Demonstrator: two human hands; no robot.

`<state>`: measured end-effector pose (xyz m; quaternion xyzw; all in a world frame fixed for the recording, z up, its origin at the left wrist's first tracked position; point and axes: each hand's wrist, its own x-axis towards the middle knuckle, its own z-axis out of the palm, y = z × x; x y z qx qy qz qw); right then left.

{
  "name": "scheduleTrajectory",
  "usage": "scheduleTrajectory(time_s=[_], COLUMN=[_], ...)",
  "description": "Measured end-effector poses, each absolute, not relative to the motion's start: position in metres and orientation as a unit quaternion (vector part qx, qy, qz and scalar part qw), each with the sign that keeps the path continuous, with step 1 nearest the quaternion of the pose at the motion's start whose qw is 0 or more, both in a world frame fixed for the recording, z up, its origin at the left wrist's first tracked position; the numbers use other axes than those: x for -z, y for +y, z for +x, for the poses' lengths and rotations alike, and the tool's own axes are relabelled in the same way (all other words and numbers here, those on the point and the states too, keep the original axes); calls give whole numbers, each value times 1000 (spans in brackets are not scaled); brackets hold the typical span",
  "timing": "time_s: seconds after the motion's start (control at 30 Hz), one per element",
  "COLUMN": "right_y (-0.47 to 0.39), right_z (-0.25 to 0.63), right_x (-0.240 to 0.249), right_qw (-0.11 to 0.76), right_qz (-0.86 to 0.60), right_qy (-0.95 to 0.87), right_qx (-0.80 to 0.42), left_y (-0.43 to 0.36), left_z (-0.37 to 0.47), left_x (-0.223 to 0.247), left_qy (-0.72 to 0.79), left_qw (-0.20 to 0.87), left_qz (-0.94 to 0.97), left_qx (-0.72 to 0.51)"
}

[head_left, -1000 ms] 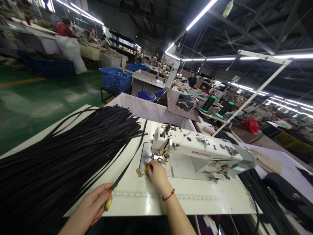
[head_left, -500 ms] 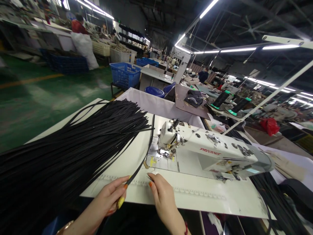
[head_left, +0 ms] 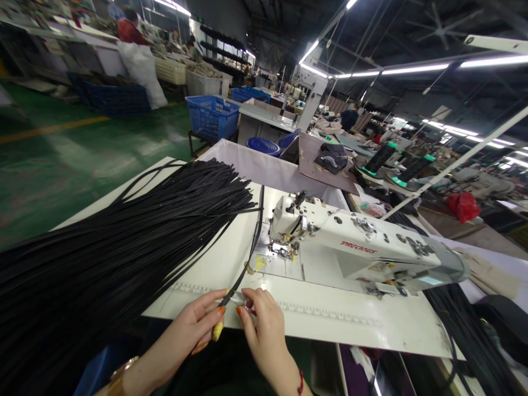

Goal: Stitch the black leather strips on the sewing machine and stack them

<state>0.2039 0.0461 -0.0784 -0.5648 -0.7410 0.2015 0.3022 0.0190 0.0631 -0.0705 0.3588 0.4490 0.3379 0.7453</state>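
Observation:
A narrow black strip (head_left: 243, 275) runs down from beside the sewing machine (head_left: 330, 236) into my left hand (head_left: 202, 322), which pinches it between thumb and fingers. Yellow coverings show on two of that hand's fingers. Just to the right, my right hand (head_left: 264, 324) is closed around small thread snips (head_left: 249, 308) with a dark red handle. Their pale blade points at the strip, close to the left fingertips; whether it touches I cannot tell. A big bundle of black strips (head_left: 136, 231) lies on the white table (head_left: 330, 330) at left.
A printed ruler (head_left: 322, 312) runs along the table's front. More black strips (head_left: 466, 324) hang at the right. Behind the machine are two black thread cones (head_left: 414, 169), a folded dark cloth piece (head_left: 331, 158) and a blue basket (head_left: 212, 118). A person in red (head_left: 131, 30) is far off.
My right hand has moved left, up to the strip beside my left fingers, and the snips now show more clearly. My left hand still pinches the strip. The view has shifted slightly.

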Motion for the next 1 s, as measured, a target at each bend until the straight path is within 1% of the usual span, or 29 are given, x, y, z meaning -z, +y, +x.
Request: scheduleTrajectory(time_s=[0.23, 0.53, 0.8, 1.0], right_y=[48, 46, 46, 47], right_z=[200, 195, 203, 199], right_x=[80, 86, 85, 85], right_qw=[299, 376, 339, 336], right_qz=[-562, -561, -560, -565], right_qy=[-743, -689, -719, -717], right_qx=[-207, -262, -235, -230], left_y=[64, 62, 65, 64], left_z=[17, 16, 16, 15], left_x=[82, 95, 89, 93], left_qy=[430, 414, 428, 427], left_qw=[731, 718, 706, 700], left_qz=[417, 453, 461, 472], left_qx=[-327, -329, -326, -325])
